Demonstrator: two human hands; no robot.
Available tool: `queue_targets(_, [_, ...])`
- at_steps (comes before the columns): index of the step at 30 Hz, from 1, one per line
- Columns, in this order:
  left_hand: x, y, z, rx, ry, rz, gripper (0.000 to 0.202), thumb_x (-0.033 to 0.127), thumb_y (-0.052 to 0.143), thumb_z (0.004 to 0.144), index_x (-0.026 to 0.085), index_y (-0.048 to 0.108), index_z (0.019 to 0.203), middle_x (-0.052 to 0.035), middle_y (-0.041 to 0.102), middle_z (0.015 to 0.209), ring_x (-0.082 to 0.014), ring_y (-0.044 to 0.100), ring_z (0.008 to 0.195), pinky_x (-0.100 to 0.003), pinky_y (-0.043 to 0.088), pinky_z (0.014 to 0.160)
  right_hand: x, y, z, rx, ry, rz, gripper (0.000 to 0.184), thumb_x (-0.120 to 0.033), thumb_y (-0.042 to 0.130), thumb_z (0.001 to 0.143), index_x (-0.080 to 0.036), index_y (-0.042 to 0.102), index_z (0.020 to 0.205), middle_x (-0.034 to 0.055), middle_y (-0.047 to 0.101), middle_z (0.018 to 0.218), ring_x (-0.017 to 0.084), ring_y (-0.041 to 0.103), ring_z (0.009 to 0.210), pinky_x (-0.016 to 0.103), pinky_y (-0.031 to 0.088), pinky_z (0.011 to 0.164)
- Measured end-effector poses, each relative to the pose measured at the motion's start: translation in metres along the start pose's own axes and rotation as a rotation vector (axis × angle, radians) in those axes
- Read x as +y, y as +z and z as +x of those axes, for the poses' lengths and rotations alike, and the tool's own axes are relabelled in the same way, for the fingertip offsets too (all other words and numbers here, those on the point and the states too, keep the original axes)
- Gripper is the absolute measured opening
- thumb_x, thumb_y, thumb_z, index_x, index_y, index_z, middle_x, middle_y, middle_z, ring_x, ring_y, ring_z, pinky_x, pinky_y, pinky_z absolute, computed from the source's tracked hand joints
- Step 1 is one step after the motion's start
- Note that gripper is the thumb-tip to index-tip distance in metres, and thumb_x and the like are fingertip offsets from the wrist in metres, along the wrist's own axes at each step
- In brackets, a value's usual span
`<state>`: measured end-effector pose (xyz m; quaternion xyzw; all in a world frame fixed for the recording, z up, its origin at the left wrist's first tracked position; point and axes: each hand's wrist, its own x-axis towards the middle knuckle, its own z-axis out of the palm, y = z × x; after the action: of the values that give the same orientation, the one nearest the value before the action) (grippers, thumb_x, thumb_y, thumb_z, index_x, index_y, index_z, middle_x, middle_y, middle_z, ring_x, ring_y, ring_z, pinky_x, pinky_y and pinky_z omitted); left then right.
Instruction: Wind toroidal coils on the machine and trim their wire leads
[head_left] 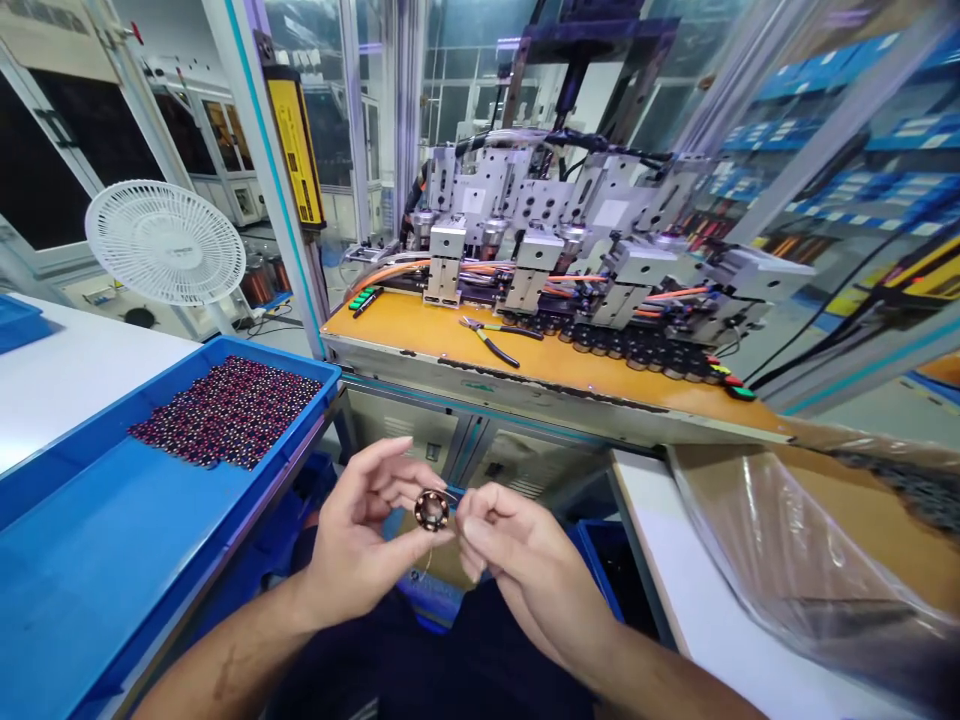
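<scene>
My left hand pinches a small round wound coil part with a dark ring and copper-coloured windings, held up in front of me. My right hand is closed right beside it, fingertips touching its right edge and a small blue piece behind it. A thin wire hangs down from the part. Both hands are low in the middle of the view, over my lap.
A blue tray on the left holds several like dark coil parts. Ahead stands a winding machine on an orange bench with pliers. A white fan stands at left, a clear plastic bag lies at right.
</scene>
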<state>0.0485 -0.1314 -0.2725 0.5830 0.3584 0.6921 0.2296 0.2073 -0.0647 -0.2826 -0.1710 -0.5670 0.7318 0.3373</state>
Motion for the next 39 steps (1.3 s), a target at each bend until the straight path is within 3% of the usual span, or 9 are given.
queue_targets(7, [0.001,0.005,-0.003,-0.072,0.015,-0.004,0.075,-0.006,0.074,0.071,0.035,0.055,0.13,0.0011,0.075,0.104,-0.0114,0.073,0.093,-0.018,0.06,0.085,-0.012,0.003,-0.004,0.003,-0.079,-0.104,0.031,-0.045,0.076,0.08,-0.019,0.058,0.082,-0.0002,0.055,0.079,0.014,0.052,0.075,0.025,0.043,0.069])
queue_targets(11, [0.0,0.004,-0.005,-0.085,-0.138,-0.163,0.068,-0.007,0.073,0.072,0.034,0.061,0.124,0.001,0.077,0.104,-0.0114,0.074,0.091,-0.018,0.061,0.081,-0.003,0.004,-0.006,0.076,-0.134,-0.08,0.028,-0.042,0.069,0.088,-0.019,0.057,0.076,-0.0014,0.052,0.076,0.012,0.049,0.074,0.023,0.041,0.069])
queue_targets(14, [-0.001,0.001,-0.004,-0.112,-0.272,-0.301,0.048,-0.005,0.075,0.072,0.028,0.071,0.106,-0.0012,0.078,0.104,-0.0112,0.075,0.087,-0.018,0.06,0.08,0.004,0.001,-0.012,0.076,-0.125,-0.09,0.03,-0.043,0.067,0.09,-0.019,0.056,0.076,-0.0012,0.051,0.075,0.012,0.047,0.073,0.023,0.04,0.068])
queue_targets(16, [-0.002,-0.002,-0.004,-0.127,-0.305,-0.335,0.038,-0.003,0.075,0.072,0.025,0.075,0.097,-0.0035,0.077,0.107,-0.0112,0.074,0.088,-0.018,0.06,0.08,0.002,-0.002,-0.013,0.047,-0.129,-0.124,0.03,-0.045,0.067,0.09,-0.019,0.057,0.078,-0.0008,0.051,0.075,0.013,0.047,0.071,0.024,0.04,0.066])
queue_targets(19, [-0.004,-0.004,-0.004,-0.158,-0.306,-0.337,0.038,0.002,0.078,0.071,0.025,0.076,0.101,-0.0065,0.071,0.114,-0.013,0.071,0.092,-0.021,0.059,0.082,-0.012,-0.002,-0.012,0.015,-0.16,-0.203,0.032,-0.049,0.068,0.087,-0.019,0.058,0.082,0.0003,0.053,0.076,0.014,0.049,0.07,0.025,0.042,0.064])
queue_targets(22, [-0.006,-0.003,-0.005,-0.205,-0.318,-0.355,0.043,0.009,0.083,0.068,0.025,0.076,0.107,-0.0072,0.062,0.115,-0.0145,0.067,0.093,-0.025,0.057,0.083,-0.023,0.001,-0.009,0.007,-0.128,-0.334,0.031,-0.046,0.066,0.086,-0.019,0.056,0.076,0.0011,0.057,0.074,0.015,0.052,0.069,0.026,0.044,0.064])
queue_targets(25, [-0.007,-0.001,-0.006,-0.208,-0.366,-0.359,0.035,0.011,0.08,0.071,0.025,0.077,0.104,-0.005,0.06,0.107,-0.0093,0.064,0.083,-0.019,0.056,0.075,-0.027,0.002,-0.007,0.031,-0.11,-0.427,0.029,-0.041,0.062,0.088,-0.019,0.055,0.071,-0.0004,0.055,0.069,0.013,0.05,0.064,0.025,0.043,0.062])
queue_targets(33, [-0.006,0.0,-0.007,-0.2,-0.477,-0.488,0.028,0.011,0.079,0.073,0.025,0.078,0.097,-0.0047,0.069,0.102,-0.0102,0.068,0.073,-0.021,0.057,0.068,-0.037,-0.019,-0.011,-0.106,-0.061,-0.506,0.027,-0.034,0.061,0.09,-0.018,0.057,0.069,-0.0019,0.053,0.067,0.011,0.044,0.062,0.024,0.038,0.06])
queue_targets(39, [-0.002,0.002,-0.005,-0.253,-0.512,-0.459,0.027,0.008,0.077,0.073,0.022,0.078,0.096,-0.0057,0.069,0.102,-0.0105,0.068,0.074,-0.022,0.058,0.07,-0.046,-0.018,-0.01,-0.129,0.05,-0.443,0.032,-0.047,0.069,0.083,-0.018,0.059,0.072,-0.0006,0.054,0.067,0.012,0.046,0.061,0.024,0.038,0.055])
